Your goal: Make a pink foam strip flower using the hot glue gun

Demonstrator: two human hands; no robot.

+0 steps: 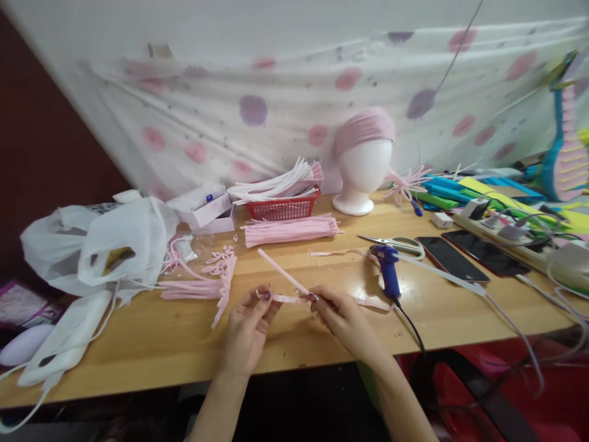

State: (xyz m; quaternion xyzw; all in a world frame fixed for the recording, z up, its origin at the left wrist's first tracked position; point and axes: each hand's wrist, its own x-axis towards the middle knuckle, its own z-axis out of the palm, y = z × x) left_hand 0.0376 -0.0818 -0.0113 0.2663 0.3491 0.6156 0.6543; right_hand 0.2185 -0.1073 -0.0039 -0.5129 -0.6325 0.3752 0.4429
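My left hand (252,322) pinches one end of a tape measure (288,299) above the front of the table. A few centimetres to the right, my right hand (338,313) is closed on the tape and on a pink pipe cleaner (281,270), which slants up and left from the fingertips. More of the tape trails out to the right, under and past my right hand. On the left lie pink pipe cleaners (193,288), some bent into small loops. A tied bundle of straight pink pipe cleaners (292,231) lies behind my hands.
Right of my hands are a blue glue gun (390,273), scissors (396,244) and two phones (453,259). A red basket (281,209) of pipe cleaners and a white foam head (365,172) stand behind. Plastic bags (115,239) and a power strip (67,337) occupy the left.
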